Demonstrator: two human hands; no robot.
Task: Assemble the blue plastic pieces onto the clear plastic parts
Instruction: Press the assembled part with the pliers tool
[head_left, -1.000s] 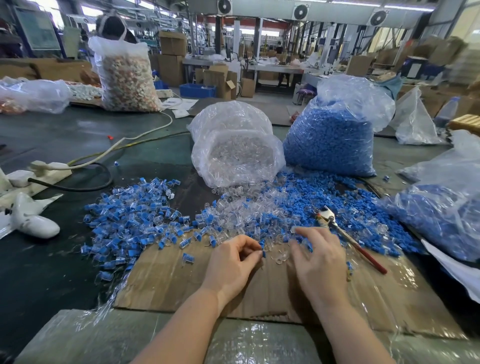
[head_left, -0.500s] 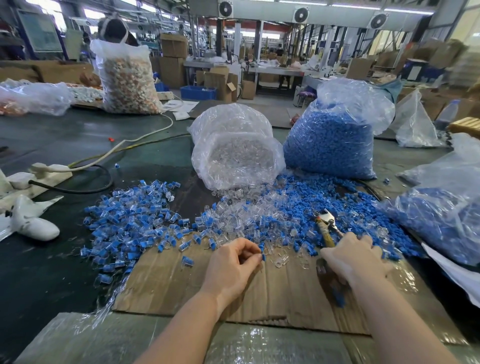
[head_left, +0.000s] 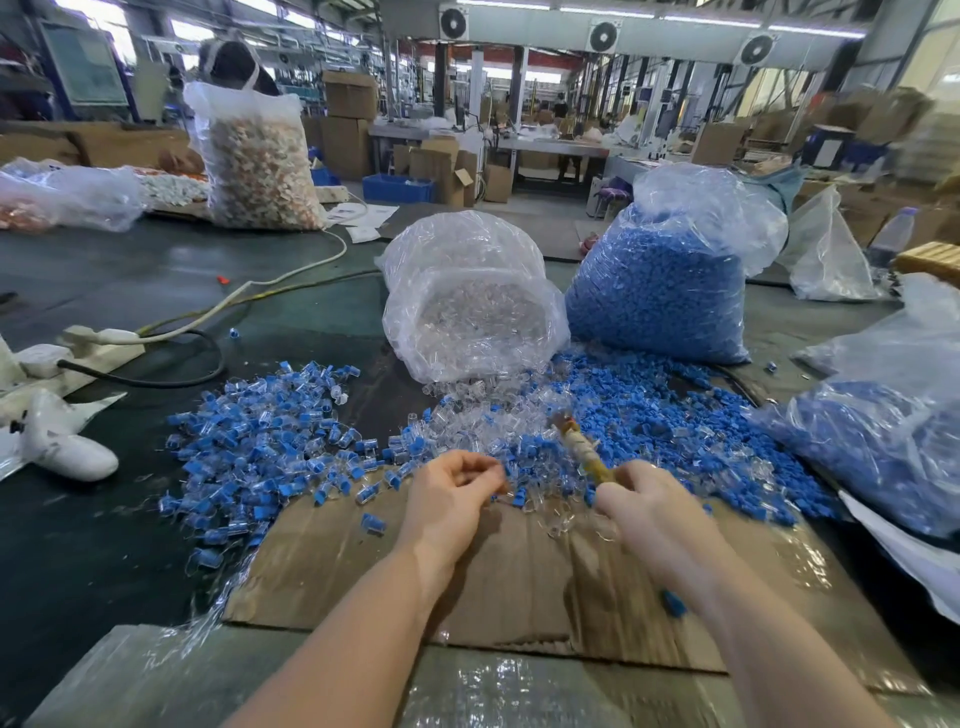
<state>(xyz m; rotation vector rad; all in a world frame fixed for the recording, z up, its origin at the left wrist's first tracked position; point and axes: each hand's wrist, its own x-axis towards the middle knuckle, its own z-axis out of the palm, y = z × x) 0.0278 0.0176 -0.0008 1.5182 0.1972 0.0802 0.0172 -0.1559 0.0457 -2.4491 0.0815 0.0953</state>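
Note:
Loose blue pieces (head_left: 670, 415) and clear parts (head_left: 483, 426) lie mixed in the middle of the table, in front of a clear-part bag (head_left: 472, 296) and a blue-piece bag (head_left: 660, 280). A heap of joined blue-and-clear parts (head_left: 260, 447) lies to the left. My left hand (head_left: 452, 493) has curled fingers at the near edge of the pile; what it pinches is hidden. My right hand (head_left: 639, 499) grips a small hand tool (head_left: 576, 441) by its handle, tip pointing away to the upper left, blurred.
A brown cardboard sheet (head_left: 519, 571) lies under my hands. Another bag of blue pieces (head_left: 883, 431) sits at the right. A power strip with cables (head_left: 104, 338) and a white object (head_left: 67, 452) lie at the left. Further bags stand at the back.
My right hand left the pile, took the tool from the right side of the pile and swung it up toward the middle. My left hand stayed put with fingers curled.

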